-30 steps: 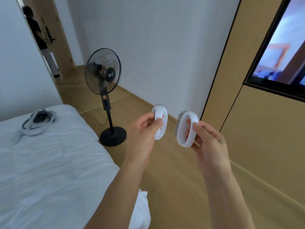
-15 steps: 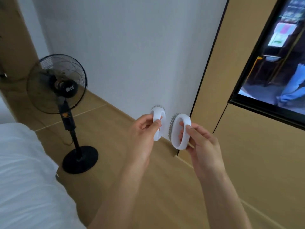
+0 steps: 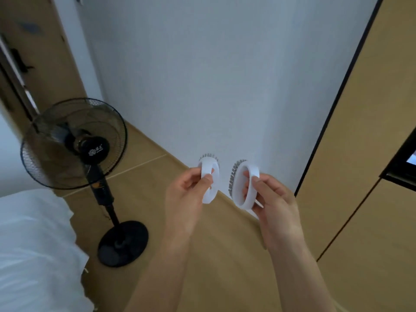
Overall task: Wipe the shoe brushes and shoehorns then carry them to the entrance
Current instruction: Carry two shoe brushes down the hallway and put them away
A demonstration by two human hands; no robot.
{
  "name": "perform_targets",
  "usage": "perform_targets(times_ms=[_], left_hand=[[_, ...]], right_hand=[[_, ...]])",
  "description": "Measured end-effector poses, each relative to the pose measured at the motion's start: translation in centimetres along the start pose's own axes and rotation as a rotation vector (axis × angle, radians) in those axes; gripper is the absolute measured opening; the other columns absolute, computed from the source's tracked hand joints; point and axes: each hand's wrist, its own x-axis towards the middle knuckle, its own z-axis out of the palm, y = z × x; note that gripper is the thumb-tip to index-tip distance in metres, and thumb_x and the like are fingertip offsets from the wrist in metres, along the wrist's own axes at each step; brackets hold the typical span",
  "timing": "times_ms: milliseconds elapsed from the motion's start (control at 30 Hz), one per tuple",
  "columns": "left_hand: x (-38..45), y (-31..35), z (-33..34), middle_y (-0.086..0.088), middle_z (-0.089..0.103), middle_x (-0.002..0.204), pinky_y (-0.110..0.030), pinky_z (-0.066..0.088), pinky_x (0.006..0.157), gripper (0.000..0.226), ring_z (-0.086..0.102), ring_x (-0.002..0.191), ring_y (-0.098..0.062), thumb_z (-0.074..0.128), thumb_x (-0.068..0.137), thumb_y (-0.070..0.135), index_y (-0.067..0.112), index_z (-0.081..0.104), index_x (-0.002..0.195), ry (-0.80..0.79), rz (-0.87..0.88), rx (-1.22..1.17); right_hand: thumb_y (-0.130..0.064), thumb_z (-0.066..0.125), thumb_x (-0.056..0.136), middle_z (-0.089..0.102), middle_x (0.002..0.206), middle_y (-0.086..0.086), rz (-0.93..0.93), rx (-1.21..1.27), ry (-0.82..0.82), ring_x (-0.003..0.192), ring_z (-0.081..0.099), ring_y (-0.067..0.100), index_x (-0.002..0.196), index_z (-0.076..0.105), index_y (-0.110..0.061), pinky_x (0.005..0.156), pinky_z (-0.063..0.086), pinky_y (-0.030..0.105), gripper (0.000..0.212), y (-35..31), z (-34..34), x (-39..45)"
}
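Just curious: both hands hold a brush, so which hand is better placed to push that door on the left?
Probably the left hand: it is nearer the door past the fan. But its grip holds a white brush, as the right hand holds the other brush.

The left hand (image 3: 186, 194) pinches a white brush (image 3: 210, 179) by its loop handle; the right hand (image 3: 273, 203) grips a second brush (image 3: 244, 188) just beside it, apart, bristles toward the wall (image 3: 202, 75). A black fan (image 3: 74, 143) stands on the floor (image 3: 225, 255) beside a white bed (image 3: 33, 244).
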Motion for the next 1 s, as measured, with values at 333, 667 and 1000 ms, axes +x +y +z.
perform_targets(times_ms=[333,667,1000], left_hand=[[14.9,-3.3,5.3,0.008,0.073,0.083,-0.028,0.051,0.076,0.018,0.067,0.078,-0.005,0.068,0.089,0.015,0.031,0.076,0.089,0.264,0.08,0.016],[28.3,-6.4,9.7,0.006,0.074,0.088,-0.031,0.051,0.077,0.014,0.068,0.083,-0.009,0.07,0.084,0.024,0.03,0.077,0.094,0.409,0.092,0.014],[45.7,-11.0,7.6,0.008,0.073,0.088,-0.032,0.052,0.081,0.012,0.066,0.084,-0.009,0.068,0.088,0.02,0.028,0.076,0.093,0.45,0.078,-0.033]], right_hand=[[-0.017,0.065,0.095,0.072,0.096,0.011,0.126,0.096,-0.279,0.093,0.067,0.023,0.094,0.077,-0.013,0.092,0.053,0.045,0.013,2.4,3.0,20.3],[-0.014,0.064,0.095,0.072,0.094,0.011,0.185,0.119,-0.423,0.086,0.068,0.019,0.103,0.076,-0.012,0.086,0.054,0.043,0.014,3.6,6.0,37.1],[-0.008,0.061,0.096,0.072,0.091,0.005,0.147,0.11,-0.436,0.082,0.068,0.015,0.107,0.073,-0.008,0.075,0.057,0.033,0.017,7.6,14.1,52.5]])
